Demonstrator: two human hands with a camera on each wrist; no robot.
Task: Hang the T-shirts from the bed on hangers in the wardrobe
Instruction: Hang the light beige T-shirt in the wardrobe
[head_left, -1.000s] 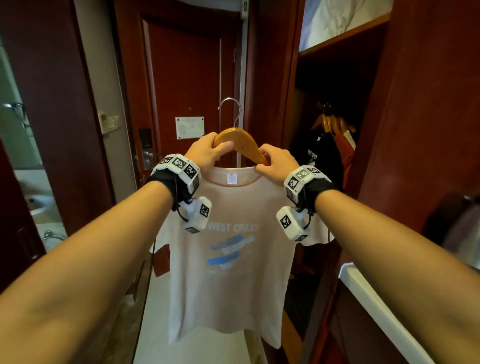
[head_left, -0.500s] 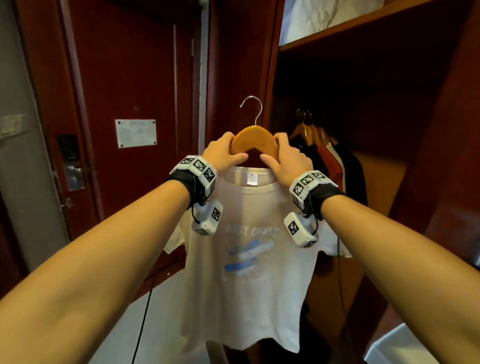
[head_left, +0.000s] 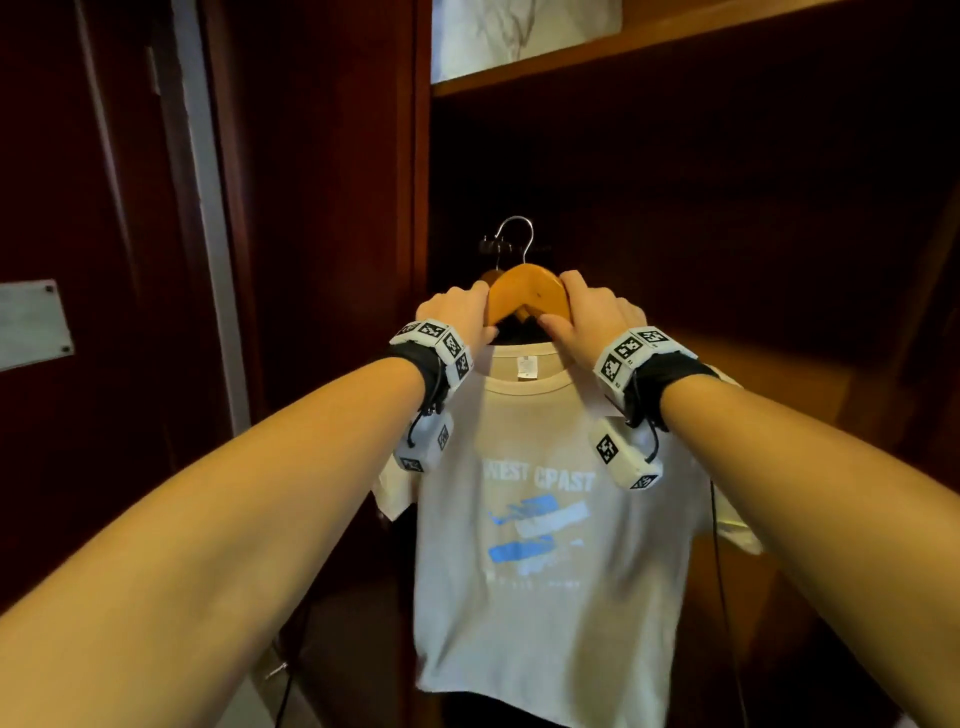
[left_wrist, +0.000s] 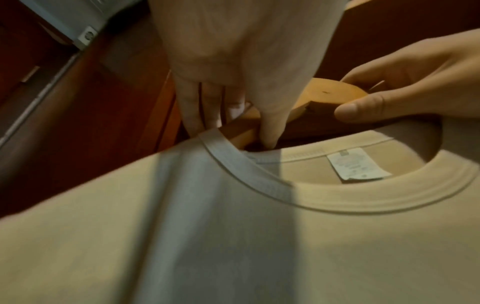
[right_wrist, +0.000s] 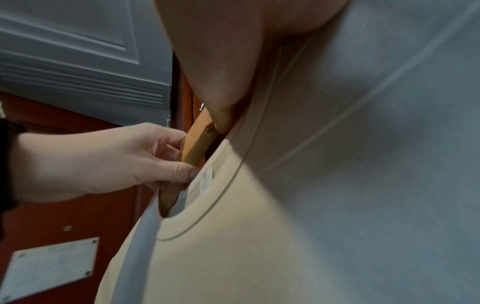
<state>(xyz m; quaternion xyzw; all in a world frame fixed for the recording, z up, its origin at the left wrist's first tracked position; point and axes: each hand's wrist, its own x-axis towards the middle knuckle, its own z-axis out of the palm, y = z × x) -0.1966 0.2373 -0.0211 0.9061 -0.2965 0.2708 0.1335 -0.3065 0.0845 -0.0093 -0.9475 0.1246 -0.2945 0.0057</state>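
Beige T-shirt (head_left: 545, 545), centre frame, already threaded on its wooden hanger (head_left: 525, 291), which the left hand (head_left: 462, 312) and right hand (head_left: 592, 317) each pinch beside the hook (head_left: 514, 234), held before the dark wardrobe (head_left: 727, 208); hooking onto the rail remains.

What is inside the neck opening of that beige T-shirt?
A white label and the orange wooden hanger, gripped by the left hand and right hand. The hanger's arms are covered by the beige T-shirt.

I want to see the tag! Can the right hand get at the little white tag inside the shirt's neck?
Probably yes. The right hand grips the wooden hanger just above the little white tag, and nothing covers it, but it would have to let go first.
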